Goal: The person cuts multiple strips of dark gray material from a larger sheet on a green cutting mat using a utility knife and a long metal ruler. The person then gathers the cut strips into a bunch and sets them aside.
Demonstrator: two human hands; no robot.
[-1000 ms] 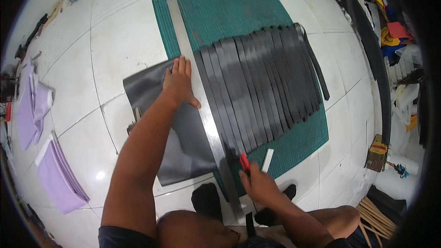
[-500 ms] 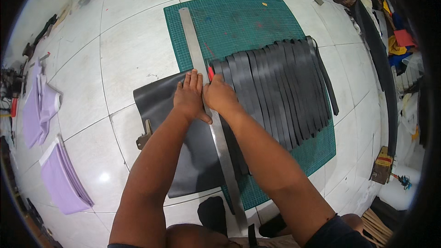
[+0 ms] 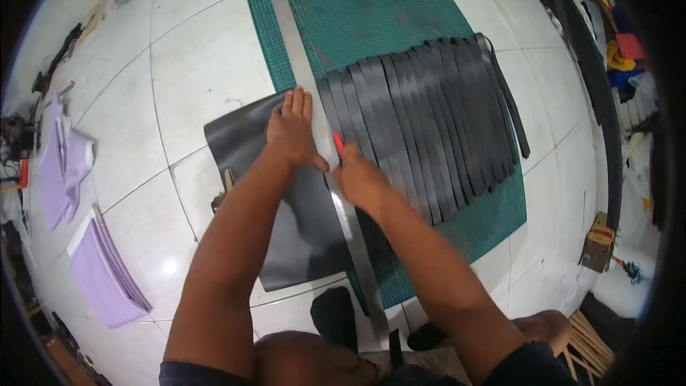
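Observation:
My left hand (image 3: 293, 134) lies flat with fingers stretched, pressing along the left side of a long steel ruler (image 3: 291, 39) and on a black leather-like sheet (image 3: 304, 243). Closed around a red-handled cutter knife (image 3: 338, 141), my right hand (image 3: 359, 177) rests at the ruler's right edge; the blade cannot be made out. To the right of it lie several long black strips (image 3: 429, 114), side by side. Sheet, strips and ruler lie partly on a green cutting mat (image 3: 357, 14) with a printed grid.
White tiles (image 3: 193, 86) make up the floor. Folded lilac fabric (image 3: 107, 271) and a second lilac piece (image 3: 64, 164) lie at the left. A metal clamp (image 3: 227, 182) sits by the sheet's left edge. Wooden sticks (image 3: 589, 343) and a brown block (image 3: 598, 246) are at the right.
My right hand has slid toward me along the ruler's right edge with the cutter knife. My left hand stays on the ruler and sheet. The whole view has shifted slightly.

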